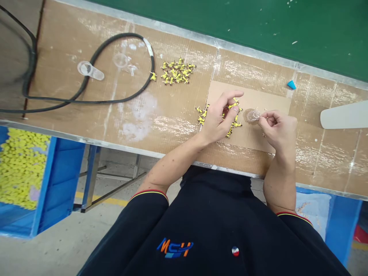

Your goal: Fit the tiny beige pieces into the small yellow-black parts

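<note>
My right hand (278, 128) is closed in a pinch at the edge of a small clear plastic cup (253, 115). That cup is over a flat cardboard sheet (255, 140); whether it rests on the sheet I cannot tell. Over a cluster of small yellow figures with dark ends (202, 115), on the sheet's left part, hovers my left hand (221, 117). Its thumb and forefinger are apart, with no object plainly between them; the other fingers are partly hidden. Tiny pale bits lie around the cup.
Another pile of yellow figures (178, 72) lies further left, beside a looped black cable (112, 101). A clear scoop-like cup (90, 71) touches the cable. A blue piece (291, 84) and a white object (345, 116) are on the right. A blue bin (61, 184) of yellow pieces stands below left.
</note>
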The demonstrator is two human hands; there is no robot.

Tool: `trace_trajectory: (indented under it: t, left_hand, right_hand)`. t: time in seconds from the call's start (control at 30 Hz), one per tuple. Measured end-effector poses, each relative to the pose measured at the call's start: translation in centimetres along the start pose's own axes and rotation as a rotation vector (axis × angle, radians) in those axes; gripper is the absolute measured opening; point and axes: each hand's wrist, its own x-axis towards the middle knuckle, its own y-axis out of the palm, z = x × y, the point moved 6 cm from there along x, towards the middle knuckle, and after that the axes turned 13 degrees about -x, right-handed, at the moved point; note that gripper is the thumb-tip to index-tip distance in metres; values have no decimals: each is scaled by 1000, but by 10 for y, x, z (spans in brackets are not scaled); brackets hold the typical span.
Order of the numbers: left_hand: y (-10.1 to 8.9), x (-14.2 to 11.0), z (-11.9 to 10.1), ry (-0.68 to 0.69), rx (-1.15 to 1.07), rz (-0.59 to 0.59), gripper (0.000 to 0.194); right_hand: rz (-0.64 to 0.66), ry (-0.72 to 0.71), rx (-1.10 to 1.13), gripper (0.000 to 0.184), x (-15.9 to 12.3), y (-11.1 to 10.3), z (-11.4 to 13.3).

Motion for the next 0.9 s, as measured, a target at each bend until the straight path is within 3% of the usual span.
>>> trace_trajectory:
  t: [0.23, 0.43, 0.67, 0.9]
  left_hand:
    - [1, 2, 1, -33, -89, 7, 32]
    - [15, -1, -1, -183, -344, 109, 30]
    - [28, -6, -3, -312, -551, 171, 30]
    - [28, -8, 1, -345, -572, 173, 34]
  right_hand:
    - [-134, -58, 270, 4, -6, -11, 7]
    - [-289, -159, 371, 16, -19, -21, 23]
    - [-247, -281, 477, 10, -24, -17, 35]
    - [-223, -315, 515, 13, -24, -12, 40]
